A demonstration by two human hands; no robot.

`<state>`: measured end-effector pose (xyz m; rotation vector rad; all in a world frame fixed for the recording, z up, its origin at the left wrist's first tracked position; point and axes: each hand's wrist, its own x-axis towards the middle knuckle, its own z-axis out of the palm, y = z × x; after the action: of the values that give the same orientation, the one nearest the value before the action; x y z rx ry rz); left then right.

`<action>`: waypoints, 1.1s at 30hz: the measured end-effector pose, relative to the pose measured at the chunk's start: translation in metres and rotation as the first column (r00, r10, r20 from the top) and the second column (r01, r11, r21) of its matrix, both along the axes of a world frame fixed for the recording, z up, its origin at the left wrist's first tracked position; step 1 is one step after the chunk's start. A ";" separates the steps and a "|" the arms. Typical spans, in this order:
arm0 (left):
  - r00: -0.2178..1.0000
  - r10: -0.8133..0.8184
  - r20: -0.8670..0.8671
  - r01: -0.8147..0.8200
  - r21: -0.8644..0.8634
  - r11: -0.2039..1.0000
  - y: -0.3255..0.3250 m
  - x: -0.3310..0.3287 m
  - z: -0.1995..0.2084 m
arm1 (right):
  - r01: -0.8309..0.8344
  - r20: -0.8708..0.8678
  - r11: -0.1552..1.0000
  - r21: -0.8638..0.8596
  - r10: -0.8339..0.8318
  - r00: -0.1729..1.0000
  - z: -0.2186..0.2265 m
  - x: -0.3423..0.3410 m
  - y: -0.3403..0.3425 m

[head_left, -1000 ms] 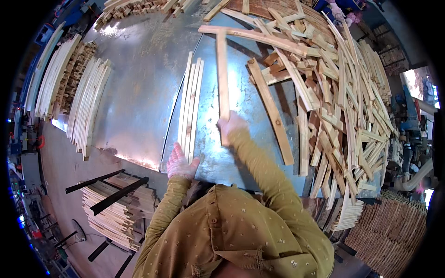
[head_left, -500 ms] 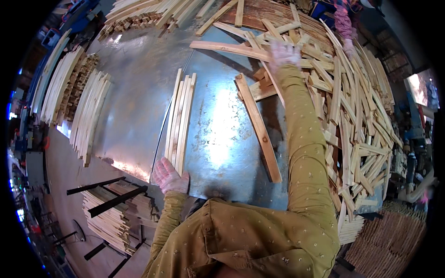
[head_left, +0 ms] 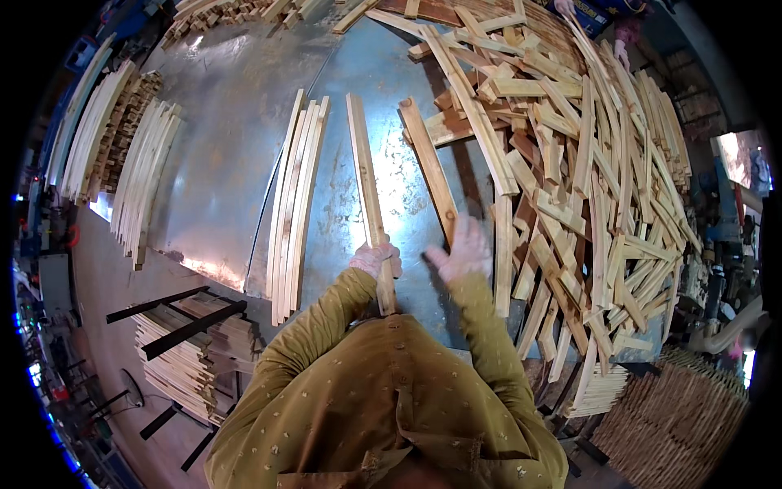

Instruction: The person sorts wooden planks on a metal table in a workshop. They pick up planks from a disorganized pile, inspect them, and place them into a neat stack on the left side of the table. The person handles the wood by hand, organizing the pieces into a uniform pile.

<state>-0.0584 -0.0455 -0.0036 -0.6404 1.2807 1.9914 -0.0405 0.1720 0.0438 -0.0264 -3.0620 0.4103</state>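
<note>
My left hand [head_left: 375, 259] is wrapped round the near part of a light wooden strip [head_left: 364, 171], which points away from me with its near end close to my body. To the right, my right hand [head_left: 464, 248] has its fingers and thumb apart, over the near end of a darker wooden strip [head_left: 429, 167]. Whether the fingertips touch that strip I cannot tell. Several light strips [head_left: 297, 204] lie side by side on the metal table [head_left: 216, 155], left of my left hand. A heap of jumbled strips [head_left: 562, 163] lies beyond my right hand.
Neat strip bundles [head_left: 147, 179] line the table's left side. More lie at the far edge. Below the left edge, a black metal rack [head_left: 191, 330] holds stacked strips. Another person's hand [head_left: 621, 53] shows beyond the heap. Brown stacked sticks [head_left: 680, 420] stand at the lower right.
My right hand has come back from the far heap to near my body. My left hand has left the side-by-side strips and now grips a light strip. Some heap strips have shifted nearer.
</note>
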 end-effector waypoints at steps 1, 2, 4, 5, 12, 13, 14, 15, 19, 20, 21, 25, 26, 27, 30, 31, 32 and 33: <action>1.000 -0.005 -0.011 0.005 -0.056 0.998 -0.002 -0.002 0.000 | 0.144 -0.160 0.985 0.091 -0.128 0.979 -0.009 -0.007 0.009; 1.000 -0.010 -0.023 0.007 -0.110 0.994 -0.001 -0.001 0.001 | 0.183 0.054 0.983 0.027 -0.184 0.981 -0.016 -0.018 0.016; 0.999 0.033 0.020 -0.033 -0.003 0.999 -0.001 0.003 0.020 | 0.280 0.472 0.957 -0.076 -0.213 0.856 -0.022 -0.038 0.024; 0.996 0.082 0.038 -0.083 0.038 0.996 -0.009 0.001 0.034 | 0.296 0.536 0.949 -0.105 -0.197 0.821 0.000 -0.045 0.021; 0.970 0.054 0.235 -0.190 0.605 0.774 -0.097 0.002 0.038 | -0.413 -0.217 0.908 -0.077 0.389 0.895 0.147 -0.032 0.079; 0.982 0.008 0.189 -0.132 0.652 0.746 -0.108 0.006 0.027 | -0.483 -0.217 0.863 0.146 0.505 0.836 0.165 -0.048 0.089; 0.996 -0.007 0.094 -0.067 0.767 0.638 -0.121 0.016 -0.003 | -0.517 -0.240 0.840 0.166 0.543 0.805 0.176 -0.065 0.086; 0.998 -0.048 -0.025 0.049 0.808 0.587 -0.130 0.013 -0.018 | -0.563 -0.348 0.757 0.330 0.653 0.673 0.194 -0.084 0.065; 0.993 -0.003 0.117 -0.058 0.511 0.858 -0.112 0.023 -0.005 | -0.730 -0.307 0.555 0.398 0.831 0.464 0.194 -0.140 0.018; 0.992 -0.084 0.089 0.020 0.558 0.830 -0.109 0.028 -0.007 | -0.749 -0.339 0.520 0.410 0.849 0.404 0.173 -0.156 0.009; 0.991 -0.135 0.025 0.078 0.704 0.706 -0.096 0.034 0.006 | -0.784 -0.300 0.504 0.364 0.860 0.413 0.139 -0.174 0.000; 0.996 -0.079 0.029 -0.015 0.985 0.174 -0.060 0.054 0.022 | -0.545 0.117 0.581 0.604 0.612 0.782 0.072 -0.185 -0.060; 0.995 -0.039 0.090 -0.080 0.975 0.209 -0.059 0.055 0.030 | -0.376 0.021 0.662 0.648 0.477 0.878 0.067 -0.189 -0.053; 0.995 0.042 0.089 -0.098 0.926 0.366 -0.059 0.057 0.039 | -0.190 -0.082 0.714 0.673 0.328 0.941 0.063 -0.194 -0.043; 0.995 0.063 0.080 -0.102 0.804 0.586 -0.064 0.066 0.061 | 0.212 0.078 0.939 0.271 -0.241 0.967 0.084 -0.204 0.008; 0.998 0.011 0.068 -0.060 0.782 0.621 -0.064 0.063 0.064 | 0.216 0.035 0.941 0.258 -0.233 0.972 0.070 -0.199 0.042; 0.998 -0.040 0.045 -0.008 0.757 0.654 -0.064 0.055 0.067 | 0.221 -0.020 0.945 0.242 -0.223 0.975 0.059 -0.198 0.072; 0.997 -0.029 0.075 -0.030 0.682 0.730 -0.065 0.050 0.065 | 0.182 0.234 0.983 -0.034 -0.169 0.957 0.072 -0.198 0.087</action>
<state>-0.0080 -0.1106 0.0616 -0.3388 0.4066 2.2038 -0.2382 0.2587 0.1157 -0.3714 -3.2356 0.5144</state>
